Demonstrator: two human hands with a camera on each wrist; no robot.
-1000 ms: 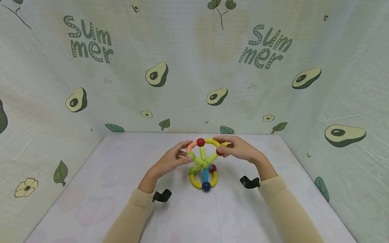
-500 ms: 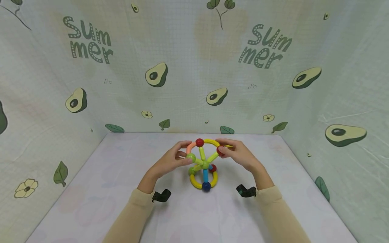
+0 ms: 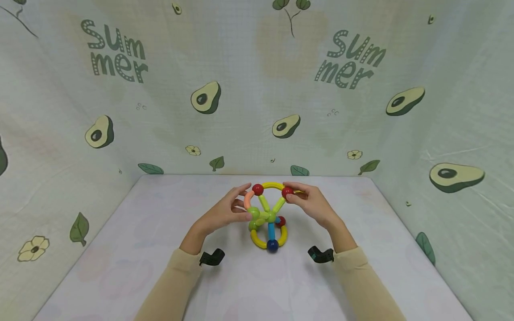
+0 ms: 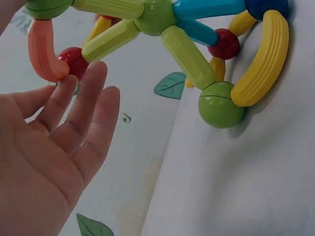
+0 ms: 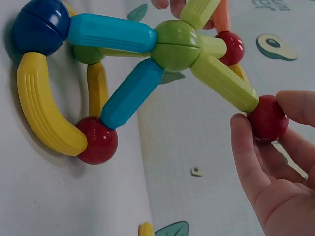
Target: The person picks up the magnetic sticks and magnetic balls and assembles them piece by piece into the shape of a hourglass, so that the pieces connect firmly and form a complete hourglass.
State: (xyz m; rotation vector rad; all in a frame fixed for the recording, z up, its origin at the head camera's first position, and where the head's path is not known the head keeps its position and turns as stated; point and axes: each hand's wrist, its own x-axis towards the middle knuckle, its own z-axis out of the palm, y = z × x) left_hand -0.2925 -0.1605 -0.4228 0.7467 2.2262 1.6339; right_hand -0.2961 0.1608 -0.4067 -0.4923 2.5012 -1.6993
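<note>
A magnetic ball-and-stick toy (image 3: 271, 217) stands on the table, its lower ring of yellow curved sticks (image 4: 266, 59) resting on the surface. Blue sticks (image 5: 112, 33) and a green middle ball (image 5: 177, 45) join it to a tilted upper wheel. My left hand (image 3: 221, 209) has its thumb by a green ball (image 3: 254, 213) and its fingers behind the salmon curved stick (image 4: 43, 51), fingertips at a red ball (image 4: 74, 63). With thumb and fingers, my right hand (image 3: 315, 205) pinches another red ball (image 5: 268, 118) on the wheel's right side.
White patterned cloth covers the table (image 3: 132, 249). Behind it hangs an avocado-print cloth wall (image 3: 241, 138). In the right wrist view, the end of a yellow stick (image 5: 145, 229) shows at the bottom edge.
The upper wheel has turned counterclockwise: its top red ball moved left and the green ball dropped lower. My right forearm shifted left. The base stayed in place.
</note>
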